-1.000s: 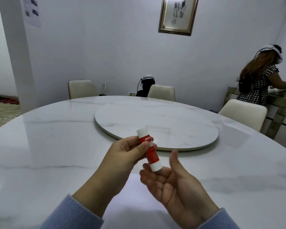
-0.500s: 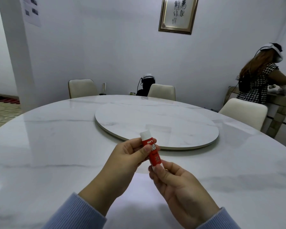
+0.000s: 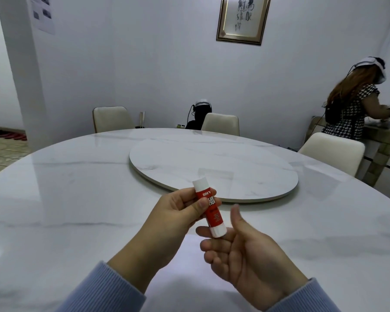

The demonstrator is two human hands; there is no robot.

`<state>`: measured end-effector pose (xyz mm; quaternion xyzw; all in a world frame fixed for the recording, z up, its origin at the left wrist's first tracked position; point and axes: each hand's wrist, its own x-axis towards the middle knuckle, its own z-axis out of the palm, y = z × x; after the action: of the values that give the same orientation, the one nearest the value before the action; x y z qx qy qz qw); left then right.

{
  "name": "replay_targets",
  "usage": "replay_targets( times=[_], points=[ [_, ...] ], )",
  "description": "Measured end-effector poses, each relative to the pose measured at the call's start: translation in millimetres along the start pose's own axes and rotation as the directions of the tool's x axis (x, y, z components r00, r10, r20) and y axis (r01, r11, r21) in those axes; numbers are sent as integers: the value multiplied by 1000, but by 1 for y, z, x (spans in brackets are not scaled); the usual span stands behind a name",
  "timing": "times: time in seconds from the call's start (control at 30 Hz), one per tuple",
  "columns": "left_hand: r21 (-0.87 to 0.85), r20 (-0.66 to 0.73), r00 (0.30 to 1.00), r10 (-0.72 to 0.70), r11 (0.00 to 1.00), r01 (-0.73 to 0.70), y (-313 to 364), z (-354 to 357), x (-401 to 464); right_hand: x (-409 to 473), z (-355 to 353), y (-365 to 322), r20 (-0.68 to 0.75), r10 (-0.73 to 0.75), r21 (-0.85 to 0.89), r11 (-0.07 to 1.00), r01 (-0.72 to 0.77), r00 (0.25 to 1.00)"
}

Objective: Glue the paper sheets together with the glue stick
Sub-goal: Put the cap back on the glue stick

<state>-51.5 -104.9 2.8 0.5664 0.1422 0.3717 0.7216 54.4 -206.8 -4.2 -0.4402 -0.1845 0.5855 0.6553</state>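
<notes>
The left hand (image 3: 178,212) is pinching the glue stick (image 3: 209,207), capped and tilted, above the near table (image 3: 65,199). The right hand (image 3: 243,253) is lying open under its lower end. No paper sheets are showing yet, so gluing looks unstarted.

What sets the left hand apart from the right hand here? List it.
The left hand pinches the glue stick by its red middle, thumb on the label; the right hand holds nothing, palm up, fingers loosely spread. The left hand sits higher along the stick; the right hand's fingers lie under its lower white end, whether touching is unclear. Both wear light blue sleeves and hover over the marble table.
</notes>
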Motion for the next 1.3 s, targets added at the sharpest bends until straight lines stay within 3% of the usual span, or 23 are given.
replay_targets(
  times=[0.2,0.37,0.57,0.7,0.87,1.03,1.1,1.17,1.23,1.3],
  points=[
    [-9,3,1000,5,1000,-5,1,0,-1,4,0,7,-72,-166,-43,986,163,983],
    [-42,-20,1000,-1,999,0,0,-3,1,-1,-3,-2,-47,-52,51,997,54,998],
    [-39,-18,1000,12,999,-13,1,-4,1,1,-4,0,-70,-145,100,983,151,987],
    [-59,-12,1000,3,998,-4,0,-2,0,-1,-1,-1,-43,-45,115,992,50,998],
    [-48,-11,1000,11,999,-12,0,-2,0,-1,0,-1,-108,-185,108,975,197,977],
    [-35,-15,1000,11,999,-11,-1,-4,1,-3,4,0,-96,-58,56,996,64,994],
    [-27,-13,1000,19,999,-19,-2,-4,1,-1,3,2,-132,-135,10,990,138,982],
    [-19,-26,999,26,999,-26,-1,-5,2,-1,0,0,-150,-252,-197,955,220,956],
    [-69,-58,998,32,997,-36,2,-8,6,-1,-4,-7,-123,-312,-520,829,207,942],
    [-186,-117,993,22,982,-43,7,-15,9,2,-10,-24,-129,-311,-679,719,145,942]
  ],
)
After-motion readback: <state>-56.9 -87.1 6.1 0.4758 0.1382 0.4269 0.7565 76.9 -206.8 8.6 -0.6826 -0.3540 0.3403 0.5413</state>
